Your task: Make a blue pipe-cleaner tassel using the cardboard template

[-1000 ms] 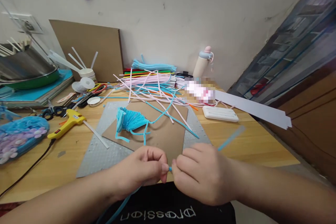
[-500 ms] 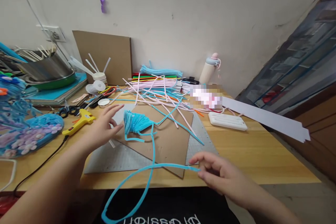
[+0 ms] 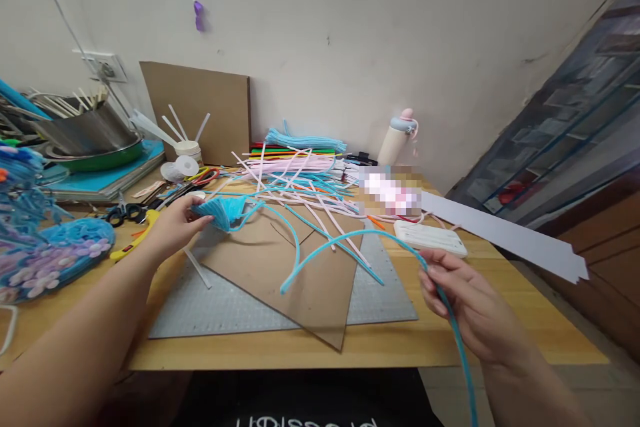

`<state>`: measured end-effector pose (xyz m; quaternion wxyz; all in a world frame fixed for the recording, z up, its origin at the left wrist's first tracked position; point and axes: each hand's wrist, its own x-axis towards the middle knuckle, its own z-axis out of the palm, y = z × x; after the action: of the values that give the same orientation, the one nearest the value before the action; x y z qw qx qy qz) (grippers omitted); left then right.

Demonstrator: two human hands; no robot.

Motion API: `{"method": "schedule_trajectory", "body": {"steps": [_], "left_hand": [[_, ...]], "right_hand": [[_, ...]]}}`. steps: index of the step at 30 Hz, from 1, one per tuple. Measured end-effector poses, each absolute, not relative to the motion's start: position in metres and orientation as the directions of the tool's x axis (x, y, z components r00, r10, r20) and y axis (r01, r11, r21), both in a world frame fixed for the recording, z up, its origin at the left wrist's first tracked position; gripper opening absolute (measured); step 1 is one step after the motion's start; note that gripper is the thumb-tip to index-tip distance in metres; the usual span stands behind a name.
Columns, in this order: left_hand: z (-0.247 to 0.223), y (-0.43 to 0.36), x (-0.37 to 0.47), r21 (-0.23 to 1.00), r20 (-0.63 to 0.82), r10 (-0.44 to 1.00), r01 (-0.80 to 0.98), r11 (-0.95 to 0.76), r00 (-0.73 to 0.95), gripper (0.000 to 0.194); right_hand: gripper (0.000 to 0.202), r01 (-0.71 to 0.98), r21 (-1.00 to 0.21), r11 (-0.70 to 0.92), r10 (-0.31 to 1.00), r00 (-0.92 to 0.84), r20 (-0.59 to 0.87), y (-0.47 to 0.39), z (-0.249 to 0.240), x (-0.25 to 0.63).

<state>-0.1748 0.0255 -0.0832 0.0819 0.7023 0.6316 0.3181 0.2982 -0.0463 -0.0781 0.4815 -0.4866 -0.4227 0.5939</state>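
Observation:
My left hand (image 3: 175, 230) is closed on the left end of a blue bundle of wound pipe cleaners (image 3: 230, 212), lifted over the cardboard. A loose blue strand runs from the bundle's right side and bends down. My right hand (image 3: 467, 307), at the right front of the table, pinches a long blue pipe cleaner (image 3: 360, 233). This one arches leftward over the cardboard sheet (image 3: 300, 280), and its other end hangs below my hand. The strands meet or cross near the middle; I cannot tell which. Beneath the cardboard lies a grey cutting mat (image 3: 200, 313).
Pink and blue pipe cleaners (image 3: 300, 173) are heaped at the back. To the left are a yellow glue gun (image 3: 133, 247), black scissors (image 3: 125, 212) and a blue flowered piece (image 3: 65, 260). A white power strip (image 3: 430, 239) and a bottle (image 3: 395, 140) stand to the right.
My left hand has closed on the wound bundle and raised it leftward. My right hand has moved right and up, drawing the long pipe cleaner along; its loop over the lap has opened out.

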Motion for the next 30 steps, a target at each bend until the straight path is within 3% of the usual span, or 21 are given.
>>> {"method": "schedule_trajectory", "body": {"steps": [2,3,6,7,9,11,13,16,18,20,21,23,24,25,26,28,30], "left_hand": [[-0.079,0.024,-0.177,0.380,0.407,0.914,0.909,-0.172,0.003,0.030],[-0.075,0.022,-0.171,0.309,0.504,0.863,0.939,-0.151,-0.027,0.027],[-0.062,0.000,-0.125,0.256,0.792,0.593,0.961,-0.109,-0.144,0.021],[-0.058,-0.012,-0.101,0.225,0.831,0.551,0.953,-0.204,-0.078,0.020],[-0.051,-0.038,-0.048,0.067,0.858,0.461,0.840,-0.538,0.227,0.019],[-0.048,-0.060,0.003,-0.196,0.675,0.306,0.564,-0.803,0.671,0.023],[-0.049,-0.070,0.041,-0.296,0.509,0.146,0.332,-0.896,0.849,0.025],[-0.055,-0.065,0.068,-0.242,0.524,0.167,0.334,-0.911,0.835,0.027],[-0.058,-0.055,0.071,-0.197,0.530,0.152,0.296,-0.935,0.834,0.020],[-0.060,-0.049,0.067,-0.143,0.523,0.155,0.266,-0.953,0.838,0.017],[-0.061,-0.046,0.063,-0.115,0.521,0.177,0.273,-0.955,0.835,0.017],[-0.063,-0.043,0.057,-0.049,0.542,0.261,0.341,-0.939,0.798,0.019],[-0.064,-0.042,0.053,-0.005,0.567,0.323,0.395,-0.919,0.758,0.020],[-0.065,-0.040,0.049,0.045,0.593,0.389,0.453,-0.890,0.705,0.024],[-0.065,-0.037,0.045,0.102,0.614,0.460,0.513,-0.852,0.642,0.028],[-0.065,-0.029,0.036,0.218,0.634,0.589,0.616,-0.757,0.500,0.034],[-0.062,-0.020,0.027,0.327,0.625,0.685,0.671,-0.666,0.375,0.029]], "right_hand": [[0.029,-0.162,-0.962,-0.219,0.969,-0.150,-0.195,-0.047,-0.078,0.290],[0.031,-0.172,-0.955,-0.242,0.956,-0.210,-0.205,-0.047,-0.078,0.284],[0.028,-0.259,-0.910,-0.323,0.898,-0.387,-0.209,-0.042,-0.071,0.261],[0.025,-0.299,-0.881,-0.365,0.877,-0.428,-0.218,-0.038,-0.068,0.252],[0.024,-0.392,-0.796,-0.461,0.838,-0.487,-0.245,-0.026,-0.059,0.232],[0.024,-0.491,-0.668,-0.559,0.802,-0.525,-0.286,-0.010,-0.050,0.213],[0.019,-0.564,-0.536,-0.628,0.771,-0.542,-0.333,0.005,-0.042,0.195],[0.020,-0.604,-0.428,-0.672,0.739,-0.576,-0.349,0.021,-0.038,0.173],[0.019,-0.563,-0.470,-0.679,0.730,-0.585,-0.353,0.025,-0.041,0.163],[0.011,-0.421,-0.664,-0.618,0.750,-0.570,-0.336,0.030,-0.051,0.156],[0.009,-0.304,-0.805,-0.509,0.791,-0.533,-0.299,0.033,-0.058,0.154],[0.019,0.036,-0.996,-0.088,0.918,-0.384,-0.095,0.043,-0.074,0.152],[0.018,0.248,-0.958,0.142,0.951,-0.301,0.064,0.049,-0.083,0.152],[0.014,0.449,-0.843,0.297,0.946,-0.257,0.196,0.055,-0.092,0.152],[0.011,0.604,-0.708,0.367,0.930,-0.253,0.266,0.061,-0.101,0.153],[0.007,0.757,-0.522,0.394,0.917,-0.287,0.277,0.071,-0.115,0.154],[0.004,0.784,-0.481,0.393,0.918,-0.306,0.251,0.076,-0.124,0.155]]}}
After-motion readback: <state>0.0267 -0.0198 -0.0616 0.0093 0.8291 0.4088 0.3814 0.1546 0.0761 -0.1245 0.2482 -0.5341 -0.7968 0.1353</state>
